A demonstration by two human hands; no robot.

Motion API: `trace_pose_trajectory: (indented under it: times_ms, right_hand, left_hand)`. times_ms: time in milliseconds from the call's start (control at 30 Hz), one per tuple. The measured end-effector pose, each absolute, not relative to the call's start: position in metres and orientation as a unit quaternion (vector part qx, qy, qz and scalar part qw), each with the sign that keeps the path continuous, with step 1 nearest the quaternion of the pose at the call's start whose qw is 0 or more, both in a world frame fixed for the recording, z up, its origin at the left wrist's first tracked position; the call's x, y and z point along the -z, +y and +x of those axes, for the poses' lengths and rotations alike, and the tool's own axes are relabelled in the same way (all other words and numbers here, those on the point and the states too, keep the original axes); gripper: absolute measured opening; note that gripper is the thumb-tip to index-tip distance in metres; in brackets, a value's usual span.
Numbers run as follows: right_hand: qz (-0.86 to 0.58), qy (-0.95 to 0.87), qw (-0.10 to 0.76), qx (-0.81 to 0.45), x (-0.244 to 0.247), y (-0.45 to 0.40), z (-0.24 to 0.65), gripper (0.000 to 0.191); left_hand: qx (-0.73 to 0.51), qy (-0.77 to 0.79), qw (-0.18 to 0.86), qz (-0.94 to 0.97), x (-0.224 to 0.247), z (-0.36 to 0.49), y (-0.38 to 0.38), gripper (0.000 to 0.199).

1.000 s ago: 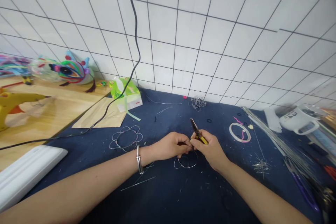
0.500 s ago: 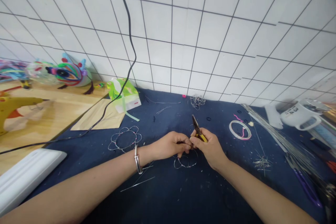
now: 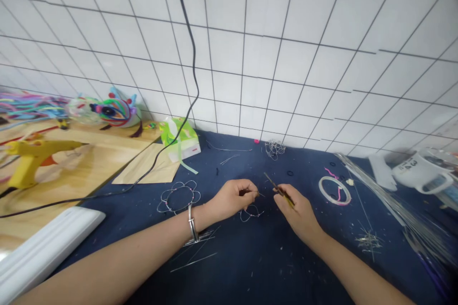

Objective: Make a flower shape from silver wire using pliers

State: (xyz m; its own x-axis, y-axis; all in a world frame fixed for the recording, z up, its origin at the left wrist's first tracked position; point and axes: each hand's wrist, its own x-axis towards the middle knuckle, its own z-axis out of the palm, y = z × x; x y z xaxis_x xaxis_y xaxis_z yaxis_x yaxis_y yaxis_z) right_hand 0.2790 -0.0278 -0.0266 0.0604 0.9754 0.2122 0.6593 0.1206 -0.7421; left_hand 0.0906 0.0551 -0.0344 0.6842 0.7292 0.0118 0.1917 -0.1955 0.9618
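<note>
Beaded silver wire loops, right of the petalled silver wire ring, hang from the left hand, apparently pinched closed on them. Right hand grips yellow-handled metal pliers. Risk: a fingertip-only pinch could let the loops twist.

The glue gun is yellow with an orange trigger, the table dark blue, the wall white with a dark grid, the plastic packet green and white, the cord black
</note>
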Motion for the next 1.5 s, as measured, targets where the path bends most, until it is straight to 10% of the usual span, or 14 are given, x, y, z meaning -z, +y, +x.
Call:
trace_pose_trajectory:
  times_ms: [400,1067,1500]
  right_hand:
    - [-0.580,-0.772,0.249,0.075,0.041,-0.028,0.287,0.028]
    - [-0.591,-0.734,0.332,-0.045,0.031,-0.031,0.282,0.022]
    - [-0.613,-0.541,0.442,-0.370,0.006,-0.032,0.254,0.017]
  left_hand:
    - [-0.293,0.320,0.500,0.750,0.033,0.084,0.063,0.014]
    - [-0.213,0.271,0.573,0.743,0.029,0.082,0.065,0.016]
    - [-0.119,0.228,0.625,0.737,0.023,0.091,0.037,0.013]
